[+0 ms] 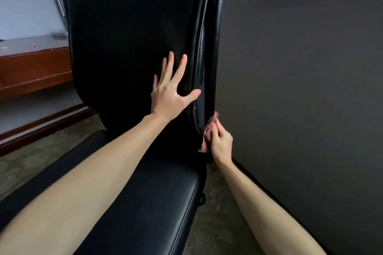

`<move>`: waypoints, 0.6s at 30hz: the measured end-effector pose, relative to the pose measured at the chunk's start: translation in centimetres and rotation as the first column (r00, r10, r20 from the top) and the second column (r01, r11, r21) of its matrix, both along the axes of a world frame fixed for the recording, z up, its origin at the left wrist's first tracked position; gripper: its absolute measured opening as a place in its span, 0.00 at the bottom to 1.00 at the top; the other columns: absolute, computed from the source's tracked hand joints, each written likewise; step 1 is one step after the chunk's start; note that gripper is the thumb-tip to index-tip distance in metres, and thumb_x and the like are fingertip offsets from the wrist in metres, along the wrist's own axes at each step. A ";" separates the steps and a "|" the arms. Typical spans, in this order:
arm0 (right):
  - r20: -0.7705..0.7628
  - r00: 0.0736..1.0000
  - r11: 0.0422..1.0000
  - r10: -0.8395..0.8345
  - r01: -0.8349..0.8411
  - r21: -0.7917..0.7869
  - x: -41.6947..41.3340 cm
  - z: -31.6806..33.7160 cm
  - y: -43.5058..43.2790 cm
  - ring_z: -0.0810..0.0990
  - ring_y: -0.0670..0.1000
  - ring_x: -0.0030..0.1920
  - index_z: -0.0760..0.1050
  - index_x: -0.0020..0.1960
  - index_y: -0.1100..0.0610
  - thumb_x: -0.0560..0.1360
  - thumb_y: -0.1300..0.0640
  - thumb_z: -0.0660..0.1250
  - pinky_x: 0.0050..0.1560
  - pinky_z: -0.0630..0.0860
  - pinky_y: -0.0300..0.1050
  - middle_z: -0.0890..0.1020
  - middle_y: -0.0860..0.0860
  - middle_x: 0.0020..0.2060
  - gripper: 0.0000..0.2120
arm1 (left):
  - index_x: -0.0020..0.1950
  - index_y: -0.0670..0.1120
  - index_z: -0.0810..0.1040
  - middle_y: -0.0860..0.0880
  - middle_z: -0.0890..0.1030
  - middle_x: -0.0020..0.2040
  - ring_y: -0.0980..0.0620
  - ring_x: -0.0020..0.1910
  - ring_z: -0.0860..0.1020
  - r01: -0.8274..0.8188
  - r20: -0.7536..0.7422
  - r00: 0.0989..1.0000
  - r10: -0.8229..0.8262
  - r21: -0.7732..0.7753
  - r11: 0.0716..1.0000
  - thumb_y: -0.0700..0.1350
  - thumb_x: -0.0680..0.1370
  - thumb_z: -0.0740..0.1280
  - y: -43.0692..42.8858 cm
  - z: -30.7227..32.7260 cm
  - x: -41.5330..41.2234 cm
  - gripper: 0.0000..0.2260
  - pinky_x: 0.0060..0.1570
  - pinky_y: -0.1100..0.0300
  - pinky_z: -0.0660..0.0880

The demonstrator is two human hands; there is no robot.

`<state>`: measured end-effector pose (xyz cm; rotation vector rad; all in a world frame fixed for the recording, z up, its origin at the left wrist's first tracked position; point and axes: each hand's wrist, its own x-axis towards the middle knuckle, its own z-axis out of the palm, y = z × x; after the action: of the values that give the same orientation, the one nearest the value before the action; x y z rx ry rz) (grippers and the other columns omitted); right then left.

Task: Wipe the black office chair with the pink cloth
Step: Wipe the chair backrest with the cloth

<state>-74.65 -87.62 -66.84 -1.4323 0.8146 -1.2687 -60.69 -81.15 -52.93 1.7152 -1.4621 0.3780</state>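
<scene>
Two hands: right hand (220,143) bunches the pink cloth (207,137), the black office chair (124,37) rim rising above its fingers; left hand (170,93) splays flat.

The black office chair (128,47) is seen upright, glossy backrest facing forward; the pink cloth (207,133) is bunched against its lower right edge.

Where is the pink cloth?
The pink cloth is bunched in the right hand, low against the right edge of the black office chair back, beside the grey wall.
</scene>
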 end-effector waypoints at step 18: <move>0.110 0.992 0.995 0.059 -0.066 0.068 0.6 1.2 -0.7 0.78 0.39 0.61 0.74 0.69 0.57 0.81 0.60 0.62 0.64 0.73 0.35 0.79 0.50 0.63 0.16 | 0.80 0.60 0.40 0.44 0.36 0.81 0.41 0.79 0.35 -0.029 -0.251 0.967 0.043 0.058 0.998 0.60 0.74 0.71 0.1 -1.9 -1.1 0.47 0.74 0.33 0.42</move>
<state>-74.07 -88.36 -65.63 -1.3106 0.7295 -1.2461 -61.83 -81.03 -54.86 1.7631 -1.2673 0.1337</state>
